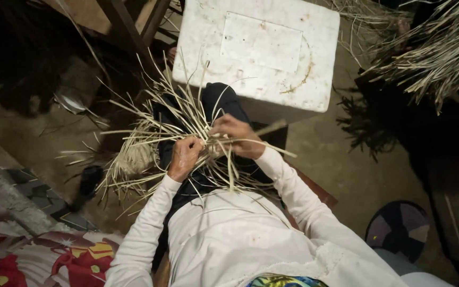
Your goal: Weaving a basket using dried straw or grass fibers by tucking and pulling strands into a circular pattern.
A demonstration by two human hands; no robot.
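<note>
A loose bunch of pale dried straw strips point(155, 127) fans out over my lap, the strands crossing at the middle. My left hand point(184, 157) is closed around strips at that crossing point. Just to its right, my right hand point(237, 135) pinches other strips of the same bunch. Both arms wear white long sleeves. My dark-trousered knee point(220, 101) shows beyond the hands, partly covered by the straw.
A white foam box point(261, 50) stands just beyond my knees. A heap of dried straw point(431, 58) lies at the upper right. A wooden frame point(128, 24) rises at upper left. Patterned cloth point(54, 255) lies lower left, a round striped cushion point(399, 228) lower right.
</note>
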